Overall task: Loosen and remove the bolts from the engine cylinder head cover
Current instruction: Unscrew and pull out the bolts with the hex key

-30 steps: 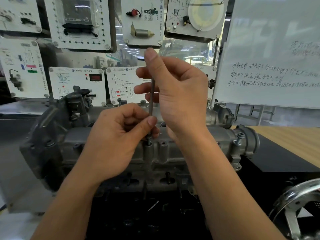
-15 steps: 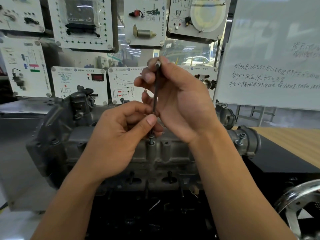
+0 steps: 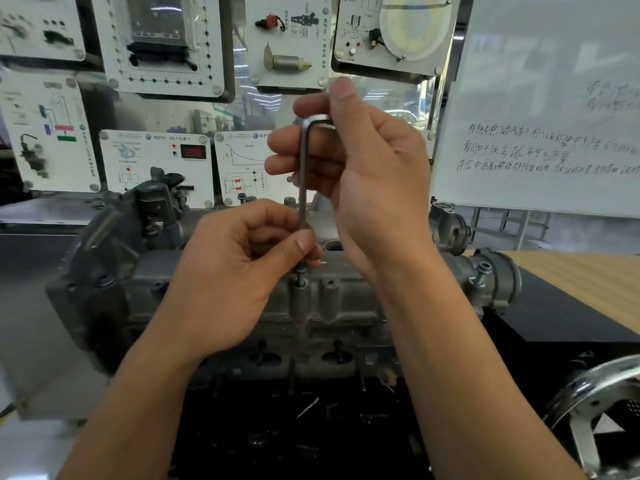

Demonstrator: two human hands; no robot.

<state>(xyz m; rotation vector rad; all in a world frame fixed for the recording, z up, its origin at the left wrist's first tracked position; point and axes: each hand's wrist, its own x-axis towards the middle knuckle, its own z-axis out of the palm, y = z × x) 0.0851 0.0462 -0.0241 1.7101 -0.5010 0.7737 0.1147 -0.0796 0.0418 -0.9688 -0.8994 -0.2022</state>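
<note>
A grey cast cylinder head cover point(image 3: 346, 299) lies across the middle of the head view on a black stand. An L-shaped hex key point(image 3: 303, 174) stands upright with its tip in a bolt point(image 3: 300, 277) that sticks a little way up out of a boss on the cover's near edge. My left hand point(image 3: 235, 271) pinches the lower shaft of the key just above the bolt. My right hand point(image 3: 360, 174) grips the key's bent top arm between thumb and fingers. Another bolt point(image 3: 481, 273) stands raised at the cover's right end.
Display panels point(image 3: 156, 43) with parts and diagrams hang behind the engine. A whiteboard point(image 3: 540, 109) with handwriting stands at the right, above a wooden tabletop point(image 3: 581, 282). A chrome wheel point(image 3: 595, 410) sits at the lower right. Black stand parts lie below the cover.
My right hand has turned the hex key's top arm round, so the bend now shows beside my thumb. The left hand stays pinched low on the shaft.
</note>
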